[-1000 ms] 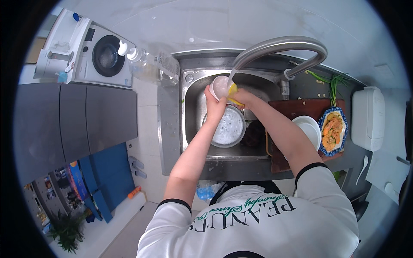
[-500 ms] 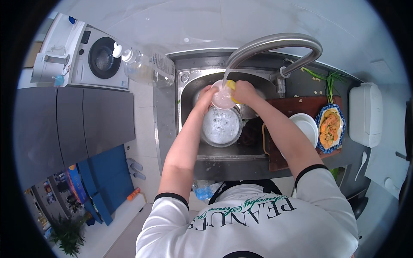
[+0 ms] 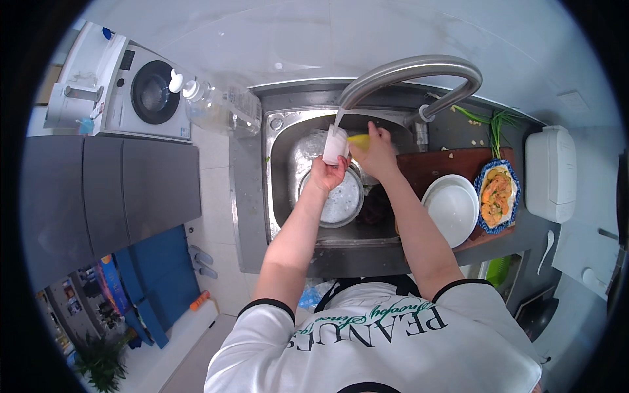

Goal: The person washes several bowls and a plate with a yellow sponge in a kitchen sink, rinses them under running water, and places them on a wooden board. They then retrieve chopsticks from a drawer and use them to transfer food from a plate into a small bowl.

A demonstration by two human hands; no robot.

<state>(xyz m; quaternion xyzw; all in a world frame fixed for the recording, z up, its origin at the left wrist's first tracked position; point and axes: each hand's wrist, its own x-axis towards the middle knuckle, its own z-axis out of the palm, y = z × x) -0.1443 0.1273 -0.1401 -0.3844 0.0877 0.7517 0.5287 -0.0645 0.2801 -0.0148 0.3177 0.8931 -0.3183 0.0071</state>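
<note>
My left hand [image 3: 329, 174] grips a small pinkish-white bowl [image 3: 335, 145], turned on its side under the faucet. A thin stream of water from the faucet [image 3: 411, 63] runs down onto the bowl's upper end. In my right hand [image 3: 377, 156] is a yellow sponge [image 3: 358, 141], close against the bowl's right side. Below my hands, a round vessel of sudsy water [image 3: 342, 203] stands in the steel sink [image 3: 278, 203]. My left wrist partly covers that vessel. Something dark [image 3: 376, 208] lies beside it, too shadowed to identify.
On the right, a brown cutting board [image 3: 419, 164] bears a large white bowl [image 3: 452, 213]. Next to it are a blue-rimmed plate of food [image 3: 514, 196], green onions [image 3: 499, 134] and a white bin [image 3: 552, 173]. A clear pump bottle [image 3: 226, 110] stands left of the sink.
My left hand has turned the bowl from facing up onto its side. My right hand has shifted with the sponge, and its arm has swung left, uncovering the large white bowl.
</note>
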